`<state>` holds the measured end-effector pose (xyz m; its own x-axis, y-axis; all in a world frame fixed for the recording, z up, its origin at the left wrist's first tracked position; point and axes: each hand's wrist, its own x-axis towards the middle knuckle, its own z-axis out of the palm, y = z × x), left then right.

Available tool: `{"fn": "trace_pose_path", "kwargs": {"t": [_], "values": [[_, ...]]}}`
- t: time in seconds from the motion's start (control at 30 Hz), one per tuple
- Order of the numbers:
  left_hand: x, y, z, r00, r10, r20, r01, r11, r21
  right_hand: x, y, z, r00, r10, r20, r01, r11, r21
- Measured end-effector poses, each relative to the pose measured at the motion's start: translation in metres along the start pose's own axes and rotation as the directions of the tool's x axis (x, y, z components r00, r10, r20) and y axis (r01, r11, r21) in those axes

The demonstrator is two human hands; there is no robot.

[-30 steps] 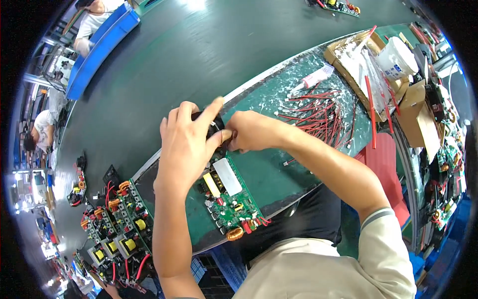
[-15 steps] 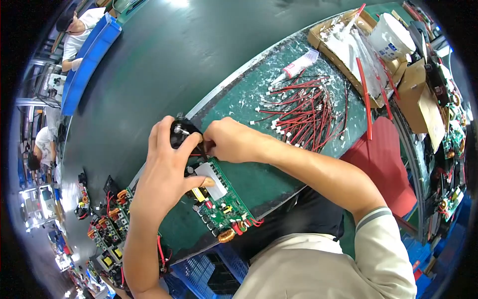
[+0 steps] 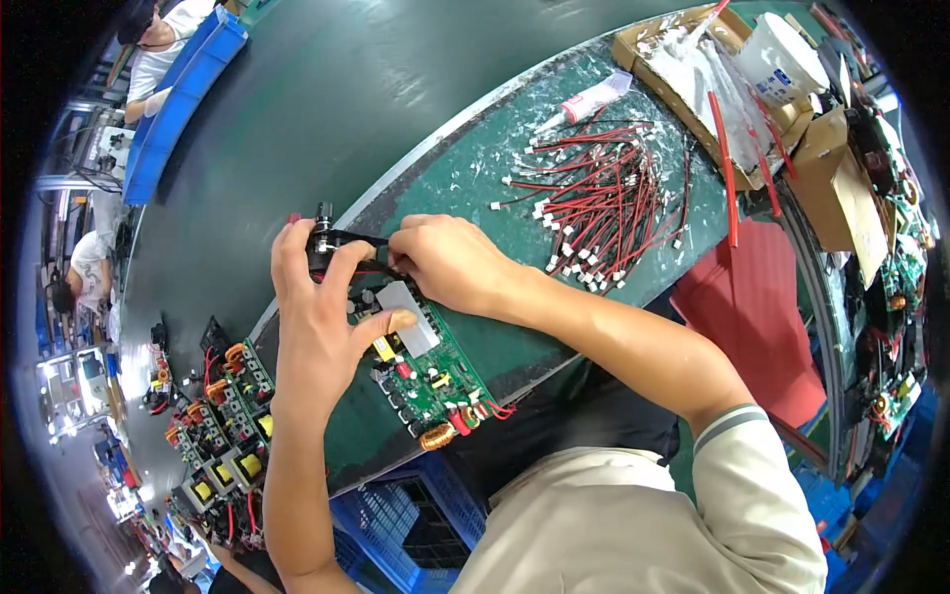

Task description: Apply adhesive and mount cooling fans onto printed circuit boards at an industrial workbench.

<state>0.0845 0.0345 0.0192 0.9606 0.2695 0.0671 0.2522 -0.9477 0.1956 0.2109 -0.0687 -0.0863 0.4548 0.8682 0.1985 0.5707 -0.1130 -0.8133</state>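
Observation:
My left hand (image 3: 322,317) is curled round a small black part with a silver knob-like fitting (image 3: 323,238); its index and middle fingers grip the part. The left thumb reaches across to a pale grey plate (image 3: 411,322) on a green circuit board (image 3: 450,366). This board lies on the bench, with a copper coil (image 3: 436,437) and short red wires at its near end. My right hand (image 3: 450,262) is closed at the board's far end, pinching a black strip or lead (image 3: 371,238) that runs to the black part. Its fingertips are partly hidden.
Red-and-black wire leads (image 3: 604,208) lie heaped beyond my right forearm, beside a white tube (image 3: 594,99). A cardboard tray (image 3: 633,51) and white bucket (image 3: 782,59) stand farther right. More circuit boards (image 3: 228,436) crowd the left. A co-worker handles a blue bin (image 3: 183,104).
The black part has turned, so its silver fitting now points up and away from me. Both hands and the board sit slightly farther left in view.

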Motion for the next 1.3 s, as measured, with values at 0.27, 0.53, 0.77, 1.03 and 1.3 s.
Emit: {"fn": "trace_pose_path", "kwargs": {"t": [0.27, 0.53, 0.77, 1.03, 1.3], "values": [[-0.002, -0.002, 0.004, 1.0, 0.022, 0.001, -0.022, 0.999, 0.036, -0.004, 0.01, 0.002, 0.983, -0.181, -0.03, 0.175, 0.975, -0.138], [0.002, -0.002, 0.005, 1.0, 0.014, 0.027, -0.015, 0.999, 0.044, 0.005, 0.008, -0.005, 0.993, -0.055, 0.102, 0.066, 0.992, -0.104], [0.003, 0.0, 0.004, 0.999, 0.003, 0.044, -0.002, 1.0, -0.013, 0.021, -0.001, -0.017, 0.951, 0.191, 0.242, -0.206, 0.978, 0.039], [0.004, 0.0, 0.006, 0.999, -0.019, 0.05, 0.02, 1.0, -0.021, 0.017, -0.015, -0.019, 0.931, 0.328, 0.158, -0.335, 0.942, 0.019], [0.01, -0.004, 0.003, 0.999, -0.016, 0.036, 0.016, 1.0, -0.016, 0.02, -0.008, -0.02, 0.978, 0.202, 0.047, -0.197, 0.976, -0.095]]}}
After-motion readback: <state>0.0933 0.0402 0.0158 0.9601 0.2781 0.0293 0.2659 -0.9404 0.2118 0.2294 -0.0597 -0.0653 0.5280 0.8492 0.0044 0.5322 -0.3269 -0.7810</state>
